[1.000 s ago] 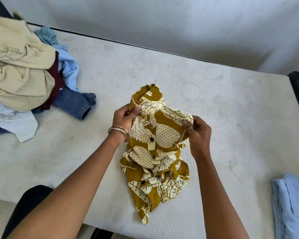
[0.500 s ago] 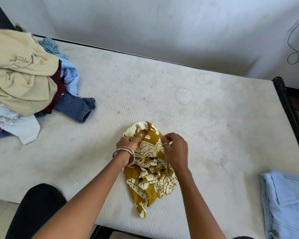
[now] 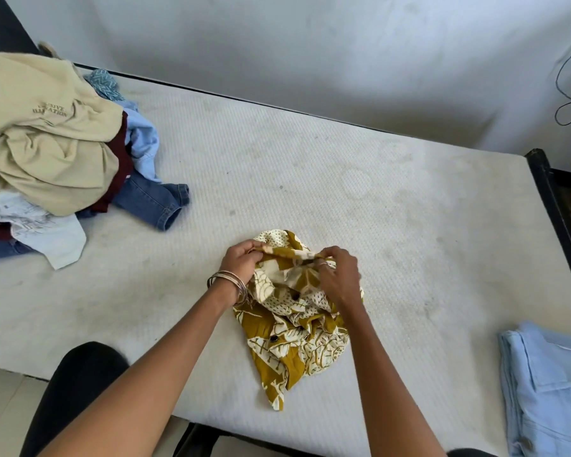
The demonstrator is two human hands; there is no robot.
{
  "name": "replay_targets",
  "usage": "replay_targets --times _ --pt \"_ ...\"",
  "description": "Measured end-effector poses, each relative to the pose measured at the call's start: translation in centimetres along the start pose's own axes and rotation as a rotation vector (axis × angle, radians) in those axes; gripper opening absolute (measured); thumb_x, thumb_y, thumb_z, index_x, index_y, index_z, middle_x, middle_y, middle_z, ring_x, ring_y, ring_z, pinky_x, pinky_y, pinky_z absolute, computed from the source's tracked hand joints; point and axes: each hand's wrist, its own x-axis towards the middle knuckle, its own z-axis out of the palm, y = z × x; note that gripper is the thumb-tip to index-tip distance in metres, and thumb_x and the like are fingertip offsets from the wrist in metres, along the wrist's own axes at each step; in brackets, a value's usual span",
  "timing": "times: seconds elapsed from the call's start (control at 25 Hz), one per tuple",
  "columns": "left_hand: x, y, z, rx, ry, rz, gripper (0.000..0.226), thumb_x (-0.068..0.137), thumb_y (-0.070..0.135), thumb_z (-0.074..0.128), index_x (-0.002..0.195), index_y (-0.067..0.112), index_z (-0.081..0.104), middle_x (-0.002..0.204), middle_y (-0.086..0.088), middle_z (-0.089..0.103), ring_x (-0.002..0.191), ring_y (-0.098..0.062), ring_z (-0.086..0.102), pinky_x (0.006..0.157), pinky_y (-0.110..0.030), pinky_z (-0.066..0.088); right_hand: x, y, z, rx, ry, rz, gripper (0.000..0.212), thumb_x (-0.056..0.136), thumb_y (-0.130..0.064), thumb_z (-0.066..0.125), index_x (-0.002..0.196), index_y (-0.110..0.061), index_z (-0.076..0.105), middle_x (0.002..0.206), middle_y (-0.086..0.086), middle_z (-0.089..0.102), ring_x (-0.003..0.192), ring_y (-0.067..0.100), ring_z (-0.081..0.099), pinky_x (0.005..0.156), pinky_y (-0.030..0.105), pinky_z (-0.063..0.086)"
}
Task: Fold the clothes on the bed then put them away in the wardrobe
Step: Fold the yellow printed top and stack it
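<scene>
I have the mustard patterned shirt (image 3: 294, 311) bunched on the mattress (image 3: 376, 199) near its front edge, my left hand (image 3: 241, 262) and right hand (image 3: 338, 275) each pinching its upper hem, grip closed on cloth, probably to shake it flat; the unfolded pile (image 3: 47, 150) waits far left, a folded blue garment (image 3: 548, 384) sits right

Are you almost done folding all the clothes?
Not nearly. One light blue garment lies flat at the right edge of the bed, so that looks done. The left hand and right hand both grip the top edge of the mustard patterned shirt, which is crumpled. A whole pile of clothes on the left waits unfolded. No wardrobe is in view, so nothing looks put away.
</scene>
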Motion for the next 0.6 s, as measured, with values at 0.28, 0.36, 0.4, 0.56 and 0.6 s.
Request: replay_targets --times 0.28,0.36,0.4,0.56,0.6 --pt "-0.2 2.5 0.6 0.454 -0.652 0.303 0.063 0.081 0.058 0.061 0.126 0.025 0.034 0.11 0.008 0.051 0.102 -0.002 0.051 0.093 -0.025 0.043 0.3 -3.6 -6.5 0.146 -0.022 -0.34 0.006 0.104 -0.02 0.045 0.101 -0.015 0.042 0.062 -0.006 0.054 0.046 0.001 0.043 0.047 0.021 0.034" --pt "0.0 3.3 1.0 0.817 -0.754 0.297 0.096 0.067 0.05 0.081 0.142 0.022 0.028 0.129 0.004 0.05 0.118 -0.013 0.05 0.101 -0.03 0.042 0.6 -6.9 -8.7 0.122 -0.063 -0.469 0.006 0.101 -0.022 0.05 0.099 -0.019 0.046 0.066 -0.006 0.057 0.052 0.005 0.046 0.05 0.027 0.038" --pt "-0.2 4.0 1.2 1.003 -0.73 0.308 0.09 0.064 0.045 0.085 0.138 0.021 0.04 0.129 0.002 0.055 0.119 -0.018 0.052 0.1 -0.032 0.043 0.5 -8.5 -9.9 0.095 -0.08 -0.514 0.008 0.098 -0.025 0.056 0.096 -0.022 0.049 0.067 -0.008 0.056 0.054 0.006 0.048 0.052 0.028 0.04" --pt "-1.2 9.9 1.0 1.344 -0.427 0.587 0.033 0.084 0.023 0.067 0.111 0.005 0.067 0.114 -0.013 0.067 0.112 -0.027 0.06 0.086 -0.026 0.042 0.6 -14.0 -15.6 -0.002 -0.169 -0.57 0.053 0.064 -0.048 0.087 0.107 -0.03 0.061 0.091 -0.005 0.066 0.081 0.012 0.063 0.072 0.029 0.053" --pt "-1.3 12.0 0.1 1.215 -0.339 0.661 0.034 0.082 0.021 0.06 0.109 0.002 0.068 0.111 -0.015 0.068 0.109 -0.026 0.061 0.082 -0.024 0.041 0.8 -14.8 -17.4 -0.131 -0.17 -0.584 0.076 0.053 -0.052 0.091 0.119 -0.03 0.06 0.104 -0.002 0.066 0.096 0.015 0.062 0.084 0.031 0.053"
